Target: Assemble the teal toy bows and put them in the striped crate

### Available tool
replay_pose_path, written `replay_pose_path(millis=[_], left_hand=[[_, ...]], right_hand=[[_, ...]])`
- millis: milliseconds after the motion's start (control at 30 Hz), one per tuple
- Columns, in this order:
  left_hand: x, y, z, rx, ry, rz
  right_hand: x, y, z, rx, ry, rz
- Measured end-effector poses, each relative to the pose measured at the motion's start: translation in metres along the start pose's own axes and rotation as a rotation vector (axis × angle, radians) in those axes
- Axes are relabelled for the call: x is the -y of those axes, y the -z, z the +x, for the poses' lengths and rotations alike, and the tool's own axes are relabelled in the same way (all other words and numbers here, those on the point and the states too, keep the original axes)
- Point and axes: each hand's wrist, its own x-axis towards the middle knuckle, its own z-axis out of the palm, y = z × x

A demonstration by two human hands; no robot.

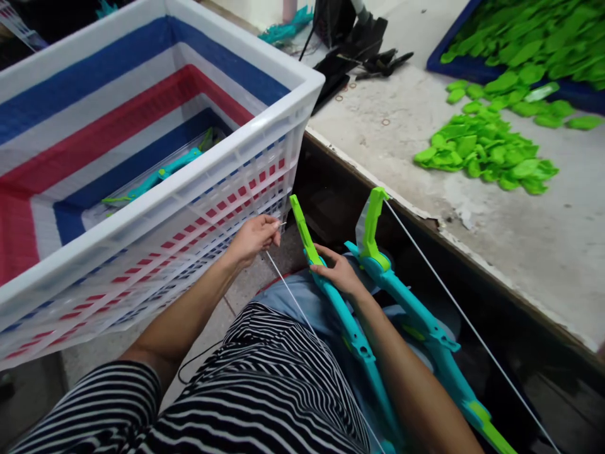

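Observation:
My left hand (pixel 258 238), beside the basket wall, is closed in a pinch on the end of a thin white string (pixel 293 295). The string runs taut from there down across my lap and out of the bottom of the view. In my right hand (pixel 338 270) is the upper part of a turquoise toy bow (pixel 347 318), just below its lime-green tip (pixel 304 227). A second toy bow (pixel 406 293) lies to the right, partly behind my forearm, and its own white string (pixel 454 299) is stretched from its green tip. The lower ends of both are cut off.
A white plastic basket (pixel 302 94) with a striped lining stands at left, a turquoise bow (pixel 163 173) inside. On the worktable (pixel 378 145) at right lie a pile of green plastic pieces (pixel 486 148), a blue tray (pixel 437 60) full of more, and black parts (pixel 363 57).

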Motion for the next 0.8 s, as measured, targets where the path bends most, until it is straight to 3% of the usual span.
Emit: replay_pose_path(millis=[200,400,800], left_hand=[[-0.029,-0.006,0.024,0.015,-0.053,0.088],[-0.018,-0.010,0.038,-0.051,-0.138,0.137],[-0.019,-0.015,0.047,-0.053,-0.228,0.305]], right_hand=[[0.003,0.001,-0.003,0.008,-0.002,-0.034],[0.007,0.000,-0.003,0.020,-0.020,-0.041],[0.011,0.000,-0.002,0.013,-0.013,-0.093]])
